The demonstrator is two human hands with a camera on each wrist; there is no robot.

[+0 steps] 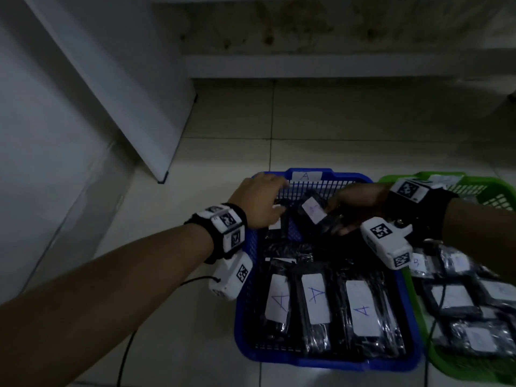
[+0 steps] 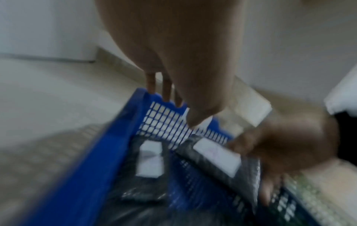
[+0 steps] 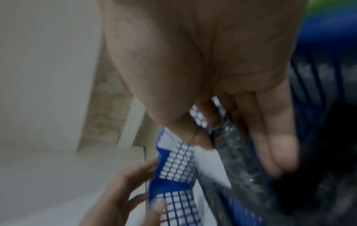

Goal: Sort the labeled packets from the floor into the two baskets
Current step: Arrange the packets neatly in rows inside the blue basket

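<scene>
The blue basket (image 1: 242, 308) carries an "A" tag on its far wall and holds several black packets with white "A" labels (image 1: 314, 300). My left hand (image 1: 268, 196) grips its far left corner, fingers outside the wall and thumb inside (image 2: 179, 110). My right hand (image 1: 332, 216) holds one black labeled packet (image 1: 314, 209) tilted over the far end of the blue basket, thumb on top and fingers beneath (image 3: 241, 152). The same packet (image 2: 216, 154) shows blurred in the left wrist view. The green basket (image 1: 474, 182) stands to the right, filled with labeled packets (image 1: 452, 297).
Both baskets sit side by side on a pale tiled floor (image 1: 223, 129). A white panel (image 1: 111, 93) leans at the left and a low ledge (image 1: 335, 65) runs along the back. A thin black cable (image 1: 125, 356) lies on the floor by my left arm.
</scene>
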